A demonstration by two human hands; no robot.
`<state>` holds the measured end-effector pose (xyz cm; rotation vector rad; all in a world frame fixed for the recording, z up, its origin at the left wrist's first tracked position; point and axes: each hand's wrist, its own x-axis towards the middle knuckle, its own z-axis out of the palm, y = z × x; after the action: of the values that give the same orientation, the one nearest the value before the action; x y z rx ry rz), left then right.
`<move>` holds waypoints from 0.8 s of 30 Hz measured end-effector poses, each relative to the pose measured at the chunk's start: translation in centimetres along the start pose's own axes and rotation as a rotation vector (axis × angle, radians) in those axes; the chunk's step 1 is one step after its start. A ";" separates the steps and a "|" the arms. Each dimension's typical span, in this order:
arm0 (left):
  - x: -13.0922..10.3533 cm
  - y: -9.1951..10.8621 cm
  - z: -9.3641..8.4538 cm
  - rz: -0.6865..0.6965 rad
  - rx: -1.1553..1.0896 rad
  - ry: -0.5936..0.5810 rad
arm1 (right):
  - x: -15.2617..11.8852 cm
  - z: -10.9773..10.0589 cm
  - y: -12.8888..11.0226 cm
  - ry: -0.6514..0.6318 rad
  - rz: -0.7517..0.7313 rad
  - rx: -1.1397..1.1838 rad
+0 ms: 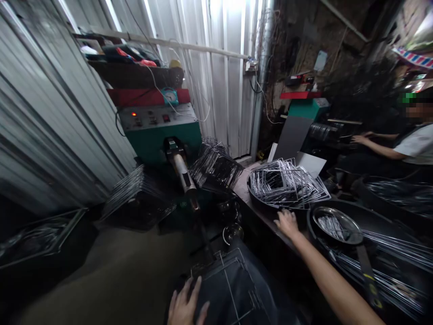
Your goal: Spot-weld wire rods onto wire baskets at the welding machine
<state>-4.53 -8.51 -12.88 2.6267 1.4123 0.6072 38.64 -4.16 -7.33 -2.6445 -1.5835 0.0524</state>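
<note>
Across my lap lies a rectangular wire frame [230, 292] with a wire crossing its middle and small bent pieces at its sides. My left hand [185, 301] is at its left edge, fingers spread; I cannot tell whether they touch the wire. My right hand [287, 222] reaches forward to the front of a dark round basin [259, 201] heaped with similar wire frames [279, 180]. Its fingers are extended and apart, with nothing visible in them. Ahead of me stands a green machine [155, 135] with a lit red lamp and a long arm [184, 174] pointing my way.
Stacks of wire frames stand left [125, 194] and right [216, 167] of the machine arm. To the right, a metal bowl [350, 221] of short wire pieces sits over a large pan [316, 212] with long wires. Another person [412, 144] works beside a second machine [301, 117].
</note>
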 end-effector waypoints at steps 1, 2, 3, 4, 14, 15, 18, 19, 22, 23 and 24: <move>0.1 0.0 -0.5 -0.030 -0.070 0.025 | -1.7 0.2 -1.3 -0.036 -0.076 0.064; 0.1 0.1 -1.1 -0.079 -0.145 0.062 | -3.5 0.6 -2.6 -0.090 -0.171 0.149; -0.1 0.2 -1.7 -0.141 -0.223 0.105 | -5.4 1.0 -3.9 -0.188 -0.282 0.360; -0.5 0.4 -2.2 -0.218 -0.297 0.159 | -7.3 1.4 -5.1 -0.287 -0.386 0.577; -4.4 6.0 -2.5 -0.670 -0.827 0.329 | -16.2 2.1 -10.3 -0.648 -0.476 1.260; -4.2 6.2 -2.7 -0.650 -0.842 0.341 | -16.0 1.8 -10.6 -0.642 -0.486 1.287; -3.8 5.4 -2.7 -0.581 -0.866 0.358 | -14.6 1.2 -10.9 -0.617 -0.524 1.299; -3.8 5.0 -2.3 -0.560 -0.868 0.364 | -13.8 1.1 -10.8 -0.618 -0.528 1.273; -3.6 3.4 -0.2 -0.562 -0.817 0.391 | -9.7 1.3 -10.5 -0.669 -0.505 1.128; -3.2 2.8 0.5 -0.594 -0.746 0.374 | -7.7 1.6 -10.5 -0.673 -0.475 1.089; -2.6 2.1 1.0 -0.633 -0.651 0.344 | -5.4 1.9 -10.5 -0.655 -0.430 1.063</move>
<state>-3.78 -11.71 -14.00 1.5235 1.6426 1.1927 26.72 -3.86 -8.48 -1.4776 -1.5374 1.3892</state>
